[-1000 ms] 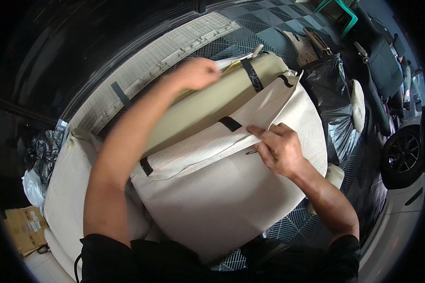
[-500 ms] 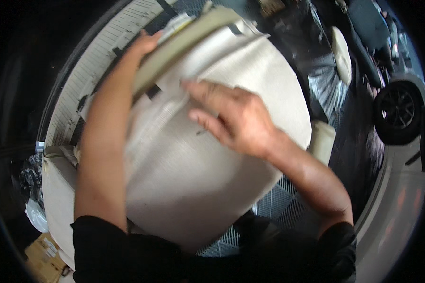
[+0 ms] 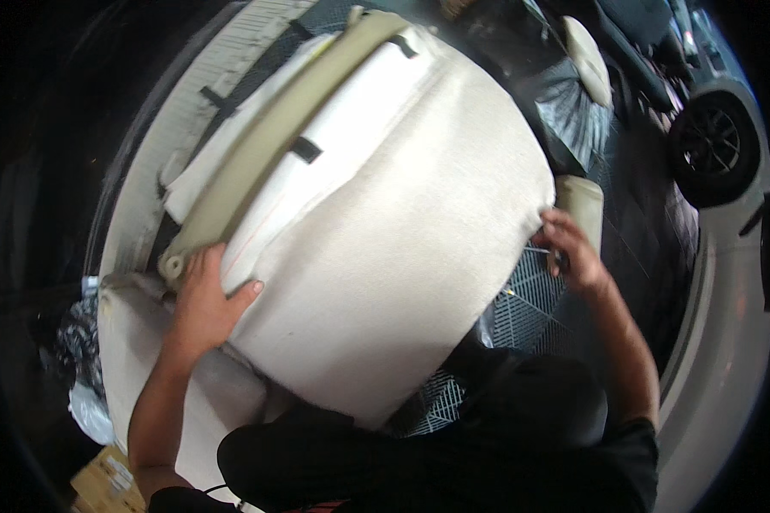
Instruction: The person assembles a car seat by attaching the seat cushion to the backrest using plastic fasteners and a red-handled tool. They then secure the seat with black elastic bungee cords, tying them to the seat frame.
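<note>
Squarely in front of the person, a large cream fabric-covered panel point(image 3: 402, 239) lies between the two hands, above a patterned floor mat point(image 3: 535, 295). Along its upper-left side runs a white flap point(image 3: 351, 128) with black strips point(image 3: 305, 150) on it, and right beside that a long khaki roll point(image 3: 269, 158).

The left hand point(image 3: 204, 299) is spread, its thumb well away from the fingers; the fingers lie at the near end of the flap and roll, while the thumb reaches over the panel's corner. The right hand point(image 3: 573, 255) is at the panel's right rim, fingers bent, with something small and dark among them; whether it pinches the rim or that small thing, I cannot tell.

Just past the right hand sits a short khaki bolster point(image 3: 580, 214). Farther up is a glossy black bag point(image 3: 573, 128), a pale pad point(image 3: 587, 60) against it. Over on the left are a crumpled black bag point(image 3: 77, 333), a white plastic bag point(image 3: 91, 414) below it, and a cardboard box point(image 3: 107, 481) at the lower edge. What these bags and the box hold is hidden.
</note>
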The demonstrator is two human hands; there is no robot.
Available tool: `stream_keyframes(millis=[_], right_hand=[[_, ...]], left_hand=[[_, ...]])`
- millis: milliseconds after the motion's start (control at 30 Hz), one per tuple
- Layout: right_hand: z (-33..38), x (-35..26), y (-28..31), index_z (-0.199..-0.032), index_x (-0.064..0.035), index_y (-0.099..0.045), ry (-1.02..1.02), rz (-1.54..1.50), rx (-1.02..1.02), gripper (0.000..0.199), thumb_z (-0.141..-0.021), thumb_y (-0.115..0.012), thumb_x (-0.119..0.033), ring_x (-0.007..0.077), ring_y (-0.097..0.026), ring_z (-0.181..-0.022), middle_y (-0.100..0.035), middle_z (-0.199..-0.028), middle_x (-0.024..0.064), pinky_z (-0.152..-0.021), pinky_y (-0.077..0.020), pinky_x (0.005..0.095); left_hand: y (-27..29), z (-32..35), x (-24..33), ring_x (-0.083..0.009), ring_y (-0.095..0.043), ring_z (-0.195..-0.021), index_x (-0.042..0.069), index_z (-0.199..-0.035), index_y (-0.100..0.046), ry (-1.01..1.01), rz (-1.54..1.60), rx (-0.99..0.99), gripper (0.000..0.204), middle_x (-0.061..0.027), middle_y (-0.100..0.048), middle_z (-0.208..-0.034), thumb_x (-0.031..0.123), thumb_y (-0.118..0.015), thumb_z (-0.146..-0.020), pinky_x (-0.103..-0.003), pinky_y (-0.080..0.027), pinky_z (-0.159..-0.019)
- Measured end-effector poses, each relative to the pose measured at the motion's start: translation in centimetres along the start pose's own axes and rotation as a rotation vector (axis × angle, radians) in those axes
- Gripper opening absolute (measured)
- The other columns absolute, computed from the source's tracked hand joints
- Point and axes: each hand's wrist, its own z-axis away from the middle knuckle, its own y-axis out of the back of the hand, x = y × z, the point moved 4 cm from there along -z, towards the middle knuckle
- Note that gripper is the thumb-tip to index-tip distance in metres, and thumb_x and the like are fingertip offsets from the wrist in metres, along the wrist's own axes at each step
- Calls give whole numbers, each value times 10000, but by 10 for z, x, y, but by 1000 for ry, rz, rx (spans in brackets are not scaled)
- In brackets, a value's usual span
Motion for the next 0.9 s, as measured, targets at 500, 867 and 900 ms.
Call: stream_keyframes(millis=[500,867,900], right_hand=[[-19,73,-73,-1180,-118,-586,-181,-439,-78,795,-857,-411,-823,118,-482,-369,-636,-700,15,-320,-343,217],[-19,68,-54,-1383,-52,-423,-87,-119,-120,839,-928,-359,-755,104,-556,-591,-633,-957,52,-381,-357,213],[-25,64,-38,-1218,11,-599,-105,88,-109,847,-934,-358,-750,158,-606,-613,-670,-869,101,-442,-451,291]], left_hand=[[-36,13,-52,-423,-604,-978,13,-1103,-591,113,61,654,306,-233,-644,-1030,286,-588,-964,-500,-471,-848],[-39,9,-55,-415,-603,-948,39,-1046,-603,101,30,740,250,-211,-653,-971,258,-627,-929,-504,-472,-818],[-41,8,-57,-421,-598,-957,34,-1072,-601,104,12,715,264,-219,-651,-986,260,-619,-936,-505,-468,-820]])
